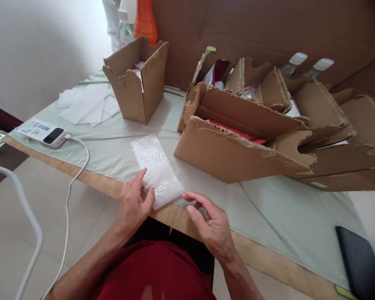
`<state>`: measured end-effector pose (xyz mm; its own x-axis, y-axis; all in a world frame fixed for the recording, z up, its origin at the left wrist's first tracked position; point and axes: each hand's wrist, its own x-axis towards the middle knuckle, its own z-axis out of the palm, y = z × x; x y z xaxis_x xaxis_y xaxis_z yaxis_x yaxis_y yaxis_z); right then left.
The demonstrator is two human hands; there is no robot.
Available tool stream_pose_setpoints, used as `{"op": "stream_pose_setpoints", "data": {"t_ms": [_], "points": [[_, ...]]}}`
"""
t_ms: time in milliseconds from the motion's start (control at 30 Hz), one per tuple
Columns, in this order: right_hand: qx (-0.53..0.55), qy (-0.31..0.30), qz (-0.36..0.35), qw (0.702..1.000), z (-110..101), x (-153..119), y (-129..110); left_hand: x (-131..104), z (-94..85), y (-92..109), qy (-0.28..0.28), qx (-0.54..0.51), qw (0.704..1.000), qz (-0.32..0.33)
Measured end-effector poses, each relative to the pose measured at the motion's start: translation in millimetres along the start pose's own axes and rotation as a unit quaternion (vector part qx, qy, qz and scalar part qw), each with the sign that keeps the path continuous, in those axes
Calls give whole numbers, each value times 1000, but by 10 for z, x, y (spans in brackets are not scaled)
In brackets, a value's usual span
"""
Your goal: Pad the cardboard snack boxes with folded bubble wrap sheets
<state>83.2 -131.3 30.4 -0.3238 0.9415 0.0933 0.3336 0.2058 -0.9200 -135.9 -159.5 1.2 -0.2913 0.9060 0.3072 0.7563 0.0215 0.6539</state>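
Note:
A clear piece of bubble wrap (pixel 156 166) lies flat on the cloth-covered table, its lower end close to the front edge. It looks doubled over at the end nearer me. My left hand (pixel 135 198) rests at its left side, with the index finger and thumb apart and touching the plastic. At the lower right corner of the wrap is my right hand (pixel 211 221). Its index fingertip meets that corner or stops just short of it; I cannot tell which. The right thumb and fingers are bent but spread, and nothing shows between them.
Cardboard bins (pixel 237 154) with packets and bottles stand at the right. A smaller cardboard box (pixel 137 96) is at the back left, beside white sheets (pixel 87 104). A white power bank (pixel 42 132) trails a cable (pixel 69 196). A dark phone (pixel 361 262) lies at the right edge.

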Motion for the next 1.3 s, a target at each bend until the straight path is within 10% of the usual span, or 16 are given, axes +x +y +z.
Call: {"op": "stream_pose_setpoints", "data": {"t_ms": [200,333,533,633,800,967,1167,1300], "points": [[-315,-137,-184,921,83,243,142,65,92,-167,4,50,998,28],[-355,-125,-228,898,193,368,193,50,-15,-132,37,51,997,51],[-289,-125,-243,917,154,302,52,-281,-191,82,-34,6,981,188],[-242,-151,-205,936,141,287,-14,-339,-146,80,-38,-18,987,157],[-255,-9,-254,933,155,260,-15,-174,-52,-76,-29,5,996,80],[-311,-87,-301,897,223,309,72,-98,-63,-140,6,49,995,91],[-199,-142,-208,947,208,348,16,-262,-187,-84,-22,-4,987,158],[-212,-51,-200,955,209,242,-37,-145,-113,-122,-20,22,994,103]]}}
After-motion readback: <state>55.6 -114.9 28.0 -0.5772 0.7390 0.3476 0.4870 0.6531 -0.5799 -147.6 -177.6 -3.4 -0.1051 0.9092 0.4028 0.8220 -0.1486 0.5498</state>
